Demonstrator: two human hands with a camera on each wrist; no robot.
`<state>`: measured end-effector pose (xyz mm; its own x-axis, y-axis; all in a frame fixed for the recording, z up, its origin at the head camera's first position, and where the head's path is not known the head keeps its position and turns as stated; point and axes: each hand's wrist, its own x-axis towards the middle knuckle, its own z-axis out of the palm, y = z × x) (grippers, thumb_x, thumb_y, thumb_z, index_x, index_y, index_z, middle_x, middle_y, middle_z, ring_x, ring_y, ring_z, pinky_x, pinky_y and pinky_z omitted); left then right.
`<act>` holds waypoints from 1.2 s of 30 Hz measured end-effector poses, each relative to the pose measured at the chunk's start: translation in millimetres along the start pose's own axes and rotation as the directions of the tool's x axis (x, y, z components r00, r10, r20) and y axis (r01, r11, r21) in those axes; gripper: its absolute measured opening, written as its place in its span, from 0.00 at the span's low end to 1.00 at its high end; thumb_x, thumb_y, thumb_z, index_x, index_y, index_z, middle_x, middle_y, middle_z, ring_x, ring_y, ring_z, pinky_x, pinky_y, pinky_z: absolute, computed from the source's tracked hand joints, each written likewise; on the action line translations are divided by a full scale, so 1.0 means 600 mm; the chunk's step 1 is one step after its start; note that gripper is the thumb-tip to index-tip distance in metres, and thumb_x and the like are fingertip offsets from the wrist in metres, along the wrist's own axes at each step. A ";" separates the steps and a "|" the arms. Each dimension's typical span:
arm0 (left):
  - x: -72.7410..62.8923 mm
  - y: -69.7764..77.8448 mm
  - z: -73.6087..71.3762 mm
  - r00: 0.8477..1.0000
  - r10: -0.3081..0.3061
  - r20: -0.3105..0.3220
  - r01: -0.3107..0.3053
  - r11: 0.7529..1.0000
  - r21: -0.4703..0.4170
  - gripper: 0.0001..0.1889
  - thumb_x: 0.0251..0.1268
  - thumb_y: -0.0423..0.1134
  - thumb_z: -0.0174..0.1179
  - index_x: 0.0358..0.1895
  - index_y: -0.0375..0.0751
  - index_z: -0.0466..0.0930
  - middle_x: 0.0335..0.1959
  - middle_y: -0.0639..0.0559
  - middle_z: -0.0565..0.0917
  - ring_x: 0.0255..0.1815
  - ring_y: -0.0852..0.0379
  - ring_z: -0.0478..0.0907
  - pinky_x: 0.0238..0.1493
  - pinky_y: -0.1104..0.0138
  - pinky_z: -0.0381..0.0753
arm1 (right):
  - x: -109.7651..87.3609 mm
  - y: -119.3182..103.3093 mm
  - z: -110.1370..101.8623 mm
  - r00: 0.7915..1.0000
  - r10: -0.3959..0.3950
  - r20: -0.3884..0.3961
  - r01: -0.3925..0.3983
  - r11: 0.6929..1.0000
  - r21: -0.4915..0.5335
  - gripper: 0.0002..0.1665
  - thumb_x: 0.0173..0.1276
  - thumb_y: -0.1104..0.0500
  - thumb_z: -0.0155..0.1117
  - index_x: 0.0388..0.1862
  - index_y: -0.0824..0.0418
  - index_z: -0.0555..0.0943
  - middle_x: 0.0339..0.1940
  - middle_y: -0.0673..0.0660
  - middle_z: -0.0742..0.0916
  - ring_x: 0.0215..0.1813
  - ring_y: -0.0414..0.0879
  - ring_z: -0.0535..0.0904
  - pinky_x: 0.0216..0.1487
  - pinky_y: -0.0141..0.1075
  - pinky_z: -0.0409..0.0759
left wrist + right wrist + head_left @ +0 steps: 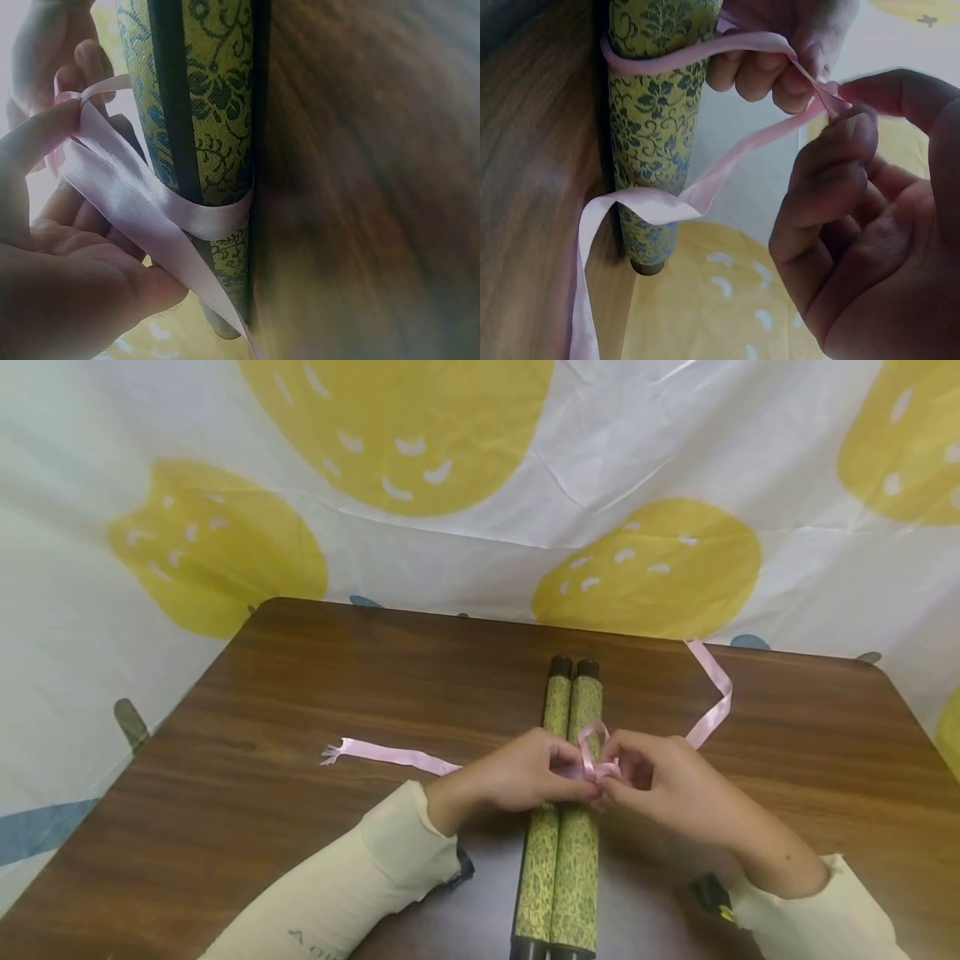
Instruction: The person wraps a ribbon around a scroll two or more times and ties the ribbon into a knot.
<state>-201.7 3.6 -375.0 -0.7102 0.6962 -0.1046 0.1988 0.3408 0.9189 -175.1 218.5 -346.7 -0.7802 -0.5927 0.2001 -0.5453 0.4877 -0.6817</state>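
Two rolls of yellow-green floral brocade (576, 877) with dark end knobs lie side by side on the table, like a scroll rolled from both ends. A pink satin ribbon (131, 191) goes round them. Over the rolls, my left hand (525, 768) pinches the ribbon between thumb and fingers. Close beside it, my right hand (675, 785) pinches the ribbon too, its fingertips (855, 131) near a small fold. A ribbon loop (587, 747) stands up between both hands. Fingers partly hide where the strands cross.
The brown wooden table (360, 677) has its far edge against a white curtain (465, 547) with yellow fruit prints. One frayed ribbon tail (397, 755) stretches left across the wood. The other tail (712, 706) runs to the far edge at right.
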 end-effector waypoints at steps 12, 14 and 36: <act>0.001 -0.005 0.003 1.000 -0.013 -0.003 0.013 1.000 0.004 0.06 0.64 0.40 0.68 0.37 0.42 0.88 0.26 0.51 0.86 0.22 0.66 0.72 0.27 0.74 0.72 | -0.011 0.002 -0.024 0.984 0.055 0.168 -0.107 0.943 0.315 0.09 0.64 0.75 0.53 0.35 0.63 0.73 0.16 0.44 0.74 0.15 0.30 0.64 0.12 0.30 0.64; 0.000 -0.005 0.004 1.000 -0.027 -0.002 0.027 1.000 0.007 0.06 0.64 0.41 0.68 0.36 0.43 0.88 0.23 0.53 0.83 0.21 0.65 0.71 0.25 0.74 0.72 | -0.016 0.004 -0.027 0.973 0.064 0.220 -0.141 0.923 0.357 0.08 0.64 0.75 0.52 0.34 0.64 0.71 0.15 0.44 0.73 0.14 0.30 0.64 0.11 0.29 0.64; -0.001 -0.001 0.002 1.000 -0.023 0.007 0.022 1.000 0.019 0.06 0.64 0.42 0.68 0.33 0.44 0.86 0.23 0.55 0.83 0.20 0.64 0.72 0.24 0.73 0.74 | -0.102 0.043 -0.087 0.887 0.457 0.064 -0.460 0.887 0.040 0.20 0.74 0.53 0.61 0.24 0.63 0.74 0.12 0.45 0.69 0.15 0.35 0.63 0.13 0.33 0.62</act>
<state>-200.4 3.7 -375.8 -0.7100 0.6925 -0.1277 0.1959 0.3685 0.9087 -157.7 300.7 -340.0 -0.9218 -0.3440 -0.1788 -0.1130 0.6796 -0.7248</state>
